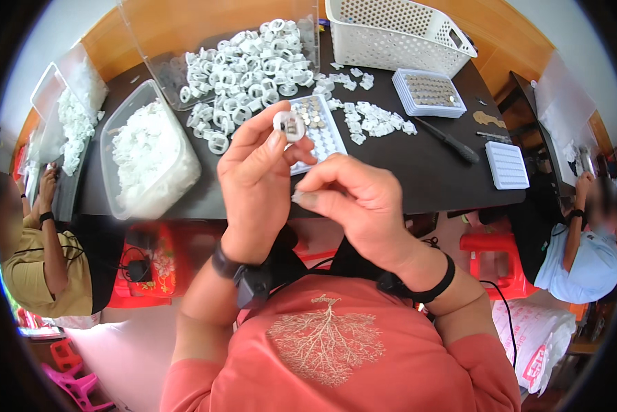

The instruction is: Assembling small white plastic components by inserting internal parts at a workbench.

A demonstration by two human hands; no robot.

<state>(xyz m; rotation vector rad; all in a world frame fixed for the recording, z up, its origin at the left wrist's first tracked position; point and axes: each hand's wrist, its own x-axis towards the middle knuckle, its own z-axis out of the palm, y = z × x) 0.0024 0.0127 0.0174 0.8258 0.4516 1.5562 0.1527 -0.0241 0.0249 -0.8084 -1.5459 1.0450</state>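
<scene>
Left fingers (271,150) grip a round white housing (291,127), at twelve o'clock from a small pale part (297,196) pinched in the right fingers (326,202). Apparent step: fitting parts together. The next move calls for careful alignment and a steady housing.

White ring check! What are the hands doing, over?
Left hand pinching white ring. Right hand pinching small pale piece, apart from ring. Nothing seen blocking between them.

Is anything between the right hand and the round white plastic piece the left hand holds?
Partly: the left hand's curled fingers sit just below the round white plastic piece, on the side toward the right hand. Its face, turned to the camera, looks uncovered except for the thumb at its edge.
</scene>
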